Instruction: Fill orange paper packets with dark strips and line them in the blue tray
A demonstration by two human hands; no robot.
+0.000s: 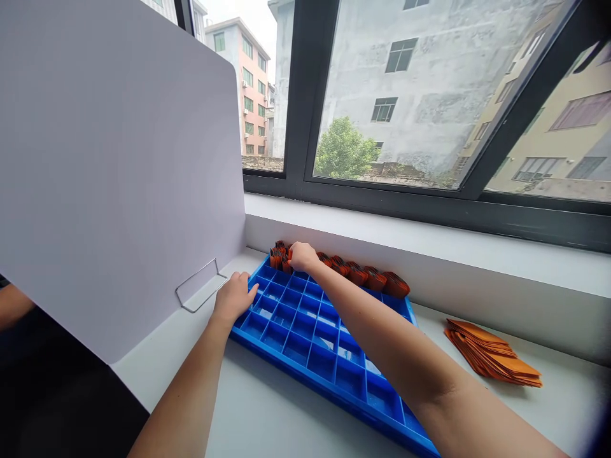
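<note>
A blue compartment tray [281, 343] lies on the white table, divided into many small square cells. My left hand [233, 296] grips its left rim, thumb over the inner side. At the far left corner, my right hand [302, 257] is closed on a folded orange packet [289, 256] in the back row, its fingertips partly hidden. Dark-edged orange packets [357, 272] stand upright in cells along that back row, to both sides of this hand. The cells nearer to me show bare blue bottoms.
A fanned stack of flat orange packets [496, 353] lies on the table to the right. On the left stands a tall grey-white panel [124, 159] with a wire bracket [200, 286] at its foot. A window sill [429, 251] runs behind the tray. Part of another person's arm [13, 305] shows at far left.
</note>
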